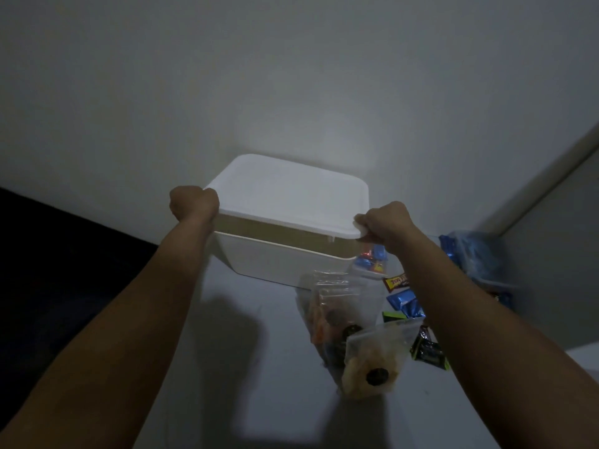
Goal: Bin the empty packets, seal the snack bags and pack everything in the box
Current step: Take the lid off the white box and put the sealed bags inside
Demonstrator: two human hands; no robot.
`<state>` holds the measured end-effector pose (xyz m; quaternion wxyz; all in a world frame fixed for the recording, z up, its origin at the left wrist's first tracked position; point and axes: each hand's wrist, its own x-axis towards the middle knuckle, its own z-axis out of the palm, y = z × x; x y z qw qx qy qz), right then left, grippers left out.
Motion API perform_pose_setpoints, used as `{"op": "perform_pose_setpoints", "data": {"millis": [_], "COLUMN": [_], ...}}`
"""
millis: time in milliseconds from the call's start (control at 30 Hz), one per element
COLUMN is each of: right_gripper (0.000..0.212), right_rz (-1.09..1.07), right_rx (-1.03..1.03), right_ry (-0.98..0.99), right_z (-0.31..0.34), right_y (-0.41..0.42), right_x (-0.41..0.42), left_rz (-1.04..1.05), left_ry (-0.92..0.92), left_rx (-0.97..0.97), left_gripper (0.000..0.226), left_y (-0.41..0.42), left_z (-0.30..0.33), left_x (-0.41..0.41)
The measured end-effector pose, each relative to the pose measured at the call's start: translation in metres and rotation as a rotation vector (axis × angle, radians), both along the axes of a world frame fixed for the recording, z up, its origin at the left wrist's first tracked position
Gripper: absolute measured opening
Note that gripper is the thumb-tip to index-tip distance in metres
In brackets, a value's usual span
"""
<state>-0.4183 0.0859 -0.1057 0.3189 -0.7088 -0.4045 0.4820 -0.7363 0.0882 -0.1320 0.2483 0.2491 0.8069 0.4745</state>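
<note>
1. At twelve o'clock on the counter, against the wall, stands the white box, its lid raised clear of the rim so a tan band shows between them.
2. Left hand grips the lid's nine o'clock edge, fingers curled round it.
3. Right hand pinches the lid's corner at three o'clock, fingers closed on the white edge.
4. Snack bags lie at four to five o'clock of the box: one clear bag just beside the box's near wall, another bag overlapping it nearer the person.
5. Small wrapped packets scatter at three to four o'clock, under the right forearm; a blue bag sits by the right wall.
6. Bare counter runs from six to nine o'clock of the box, ending at a dark edge on the left.
</note>
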Motion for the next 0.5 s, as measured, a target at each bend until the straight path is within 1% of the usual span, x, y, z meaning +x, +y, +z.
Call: {"op": "perform_pose_setpoints", "data": {"millis": [33, 100, 167, 267, 333, 400, 433, 500], "right_gripper": [0.024, 0.027, 0.025, 0.024, 0.024, 0.026, 0.031, 0.048], "right_rz": [-0.017, -0.035, -0.037, 0.013, 0.096, 0.228, 0.292, 0.383], "right_rx": [0.017, 0.075, 0.132, 0.166, 0.148, 0.106, 0.088, 0.055], "right_ry": [0.035, 0.075, 0.107, 0.133, 0.152, 0.151, 0.142, 0.153], "right_z": [0.005, 0.016, 0.025, 0.038, 0.043, 0.044, 0.044, 0.040], "right_y": [-0.001, -0.005, -0.008, -0.017, -0.025, -0.035, -0.040, -0.052], "right_x": [0.000, -0.001, -0.002, -0.002, -0.001, -0.001, -0.002, -0.006], "left_rz": [-0.013, -0.059, -0.077, 0.006, 0.020, 0.013, 0.013, -0.007], "left_ry": [-0.014, 0.012, 0.052, -0.018, -0.070, -0.037, -0.020, -0.011], "left_rx": [0.016, 0.053, 0.087, 0.138, 0.118, 0.068, 0.044, 0.023], "left_gripper": [0.005, 0.008, 0.006, 0.016, 0.020, 0.016, 0.014, 0.023], "left_y": [0.002, 0.004, 0.003, -0.004, -0.015, -0.031, -0.040, -0.059], "left_z": [0.007, 0.016, 0.024, 0.034, 0.038, 0.040, 0.039, 0.034], "left_x": [-0.002, -0.005, -0.006, -0.008, -0.011, -0.017, -0.020, -0.027]}}
